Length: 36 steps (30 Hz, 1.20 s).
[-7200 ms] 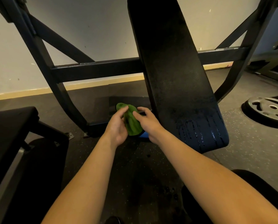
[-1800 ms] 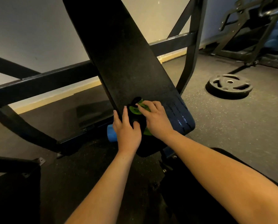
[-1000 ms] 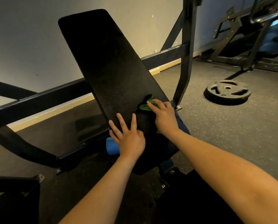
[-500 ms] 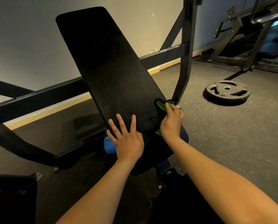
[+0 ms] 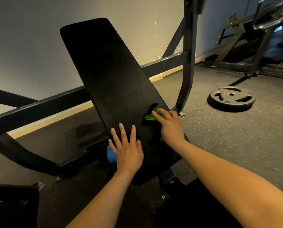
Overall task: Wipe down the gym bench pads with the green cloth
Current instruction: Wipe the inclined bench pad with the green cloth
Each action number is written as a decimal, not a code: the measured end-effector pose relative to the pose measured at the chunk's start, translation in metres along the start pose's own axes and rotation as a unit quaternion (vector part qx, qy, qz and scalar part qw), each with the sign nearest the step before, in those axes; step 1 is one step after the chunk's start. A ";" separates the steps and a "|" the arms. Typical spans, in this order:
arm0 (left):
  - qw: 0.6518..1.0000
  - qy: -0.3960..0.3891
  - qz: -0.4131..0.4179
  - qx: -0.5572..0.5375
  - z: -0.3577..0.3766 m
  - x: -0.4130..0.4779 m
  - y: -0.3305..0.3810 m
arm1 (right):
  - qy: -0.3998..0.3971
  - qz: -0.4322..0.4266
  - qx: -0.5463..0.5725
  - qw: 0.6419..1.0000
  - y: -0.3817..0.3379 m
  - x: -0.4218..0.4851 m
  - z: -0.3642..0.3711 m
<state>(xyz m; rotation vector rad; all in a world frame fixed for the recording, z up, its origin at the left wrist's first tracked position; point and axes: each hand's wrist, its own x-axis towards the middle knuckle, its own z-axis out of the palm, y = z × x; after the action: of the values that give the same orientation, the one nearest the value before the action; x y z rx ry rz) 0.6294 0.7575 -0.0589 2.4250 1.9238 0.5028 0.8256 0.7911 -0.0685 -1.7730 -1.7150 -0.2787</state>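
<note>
Right hand (image 5: 171,127) first: pressing the green cloth (image 5: 149,117), straight-fingered, against the lower right edge of the tilted black backrest pad (image 5: 107,71). Left hand (image 5: 129,150): spread flat on same pad, just beside.

Only two arms of the person showed. The left hand (image 5: 129,152) and the right hand (image 5: 170,127) were bare, with bare fingers (image 5: 123,134) and bare wrists. The left forearm (image 5: 104,195) and the right forearm (image 5: 228,181) were uncovered and smooth along all their visible length, and the right one looked broader, being nearer the camera. A dark mass (image 5: 195,208) lay under the right forearm; whether it was clothing or padding could not be told.
</note>
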 end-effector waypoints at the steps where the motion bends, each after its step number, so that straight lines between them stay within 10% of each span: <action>1: 1.000 -0.001 -0.002 -0.002 0.000 0.000 0.000 | 0.010 0.046 0.010 0.999 0.004 0.000 0.000; 7: 0.998 0.015 -0.018 -0.052 -0.001 0.002 -0.001 | 0.040 0.155 0.090 0.983 -0.041 -0.015 0.010; 12: 0.964 0.054 -0.069 -0.252 -0.008 -0.013 0.002 | -0.021 -0.069 0.164 0.984 -0.077 -0.047 0.016; 17: 0.975 0.007 -0.097 -0.199 -0.004 -0.016 0.009 | -0.026 -0.170 0.114 0.978 -0.042 -0.041 0.012; 28: 0.969 -0.023 -0.074 -0.233 -0.006 -0.019 0.000 | 0.036 0.196 0.203 0.959 -0.017 -0.037 0.001; 36: 0.941 -0.041 -0.052 -0.333 -0.014 -0.020 -0.012 | -0.010 0.046 0.232 0.972 -0.096 -0.054 0.002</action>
<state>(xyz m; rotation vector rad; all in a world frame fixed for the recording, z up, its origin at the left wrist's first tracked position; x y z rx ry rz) 0.6106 0.7393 -0.0533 1.8671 1.5021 0.8602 0.7274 0.7421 -0.0723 -1.5002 -1.5484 0.1714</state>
